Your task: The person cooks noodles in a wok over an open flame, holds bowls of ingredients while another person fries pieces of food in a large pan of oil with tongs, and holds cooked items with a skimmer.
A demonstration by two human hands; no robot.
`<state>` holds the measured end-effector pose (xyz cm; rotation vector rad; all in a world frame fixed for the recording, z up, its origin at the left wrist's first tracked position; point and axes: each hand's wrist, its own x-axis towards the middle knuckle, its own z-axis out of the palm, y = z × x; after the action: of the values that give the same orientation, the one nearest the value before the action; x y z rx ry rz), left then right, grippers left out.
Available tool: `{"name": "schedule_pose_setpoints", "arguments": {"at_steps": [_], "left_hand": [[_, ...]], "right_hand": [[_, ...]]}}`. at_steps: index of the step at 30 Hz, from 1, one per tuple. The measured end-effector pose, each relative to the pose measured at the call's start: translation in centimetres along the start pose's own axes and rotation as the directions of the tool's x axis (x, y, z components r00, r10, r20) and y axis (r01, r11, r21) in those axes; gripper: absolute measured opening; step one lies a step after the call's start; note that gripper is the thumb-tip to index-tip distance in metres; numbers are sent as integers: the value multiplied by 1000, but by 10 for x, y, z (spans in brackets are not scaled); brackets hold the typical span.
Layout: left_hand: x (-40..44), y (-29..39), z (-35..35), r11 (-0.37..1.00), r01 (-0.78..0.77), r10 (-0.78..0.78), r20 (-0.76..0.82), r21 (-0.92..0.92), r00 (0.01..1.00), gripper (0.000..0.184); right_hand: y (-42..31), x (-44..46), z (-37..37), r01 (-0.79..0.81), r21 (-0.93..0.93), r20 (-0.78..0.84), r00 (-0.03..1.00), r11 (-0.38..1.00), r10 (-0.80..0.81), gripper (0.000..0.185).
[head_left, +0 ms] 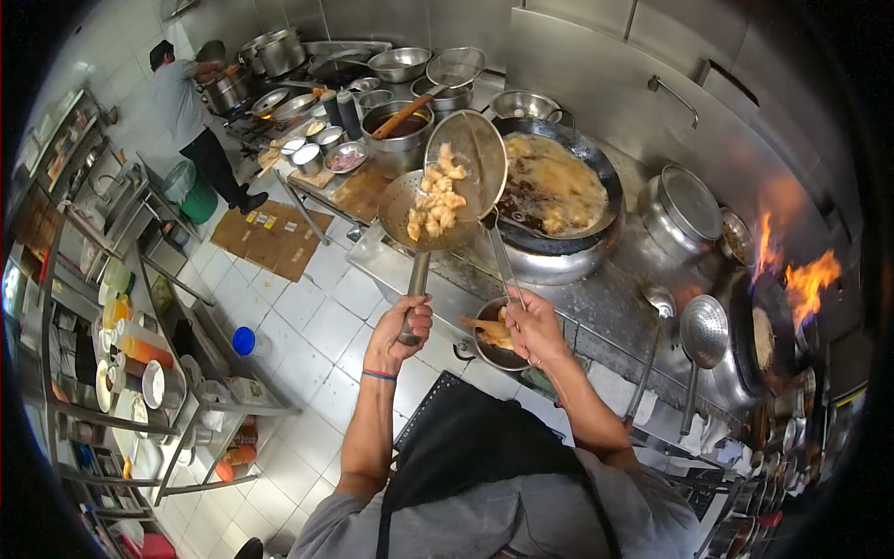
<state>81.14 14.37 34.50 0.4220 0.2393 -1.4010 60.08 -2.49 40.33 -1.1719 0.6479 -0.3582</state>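
Note:
My left hand (401, 330) is wrapped round the handle of a wide perforated skimmer (399, 202). In my right hand (535, 330) is the thin handle of a round wire-mesh strainer (480, 172), tilted over the skimmer. Golden fried pieces (436, 200) lie between them, some against the mesh and some in the skimmer's bowl. To the right, a large wok (607, 191) holds bubbling oil (549, 182) with more food frying. Below my right hand sits a pot (498, 357) with golden food and a wooden-looking utensil, partly hidden.
Flames (810, 287) rise by a second wok (745, 349) at the right. A perforated ladle (704, 332) and a lidded pot (684, 210) rest on the range. Pots and bowls crowd the back counter. A co-worker (191, 116) stands far left; shelving (140, 410) lines the left.

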Motion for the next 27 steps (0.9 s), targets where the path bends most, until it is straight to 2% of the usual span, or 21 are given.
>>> {"name": "schedule_pose_setpoints", "arguments": {"at_steps": [2, 3, 6, 8, 12, 15, 17, 18, 21, 24, 25, 27], "left_hand": [[4, 7, -4, 1000, -26, 26, 2, 10, 1000, 14], [4, 10, -6, 1000, -20, 20, 4, 6, 1000, 15], [5, 12, -10, 1000, -5, 5, 10, -7, 1000, 16], [1, 13, -9, 1000, -8, 8, 9, -12, 1000, 17], [2, 35, 12, 1000, -2, 2, 4, 16, 1000, 17], [3, 50, 22, 999, 7, -6, 13, -38, 1000, 13], [2, 56, 24, 1000, -17, 17, 4, -19, 1000, 13], [-1, 58, 24, 1000, -30, 30, -1, -9, 1000, 13], [-7, 68, 27, 997, -2, 2, 3, -74, 1000, 18], [-9, 81, 24, 993, 43, -41, 27, -107, 999, 20], [-8, 85, 23, 992, 66, -63, 31, -106, 998, 20], [-6, 95, 25, 988, 89, -85, 36, -126, 996, 19]], "right_hand": [[16, 4, 0, 101, -245, -42, 992, 964, -115, 41], [32, 15, -9, 232, -433, -36, 961, 871, -274, 37], [34, 24, -20, 342, -545, -58, 896, 766, -441, 32], [15, 23, -21, 353, -548, -75, 882, 758, -465, 32], [-14, 16, -31, 285, -603, -216, 841, 745, -496, 32], [-36, 13, -61, 178, -878, -190, 723, 444, -665, 33], [-33, 25, -99, 138, -948, -123, 674, 288, -729, 35], [-29, 30, -116, 114, -972, -85, 651, 207, -755, 36], [-22, 37, -146, -105, -987, -161, 738, 123, -656, 40], [-21, 34, -138, -123, -974, 66, 650, -190, -757, 45], [-35, 28, -105, -198, -951, 61, 631, -237, -773, 40], [-29, 46, -64, 25, -987, 135, 676, -160, -725, 31]]}}
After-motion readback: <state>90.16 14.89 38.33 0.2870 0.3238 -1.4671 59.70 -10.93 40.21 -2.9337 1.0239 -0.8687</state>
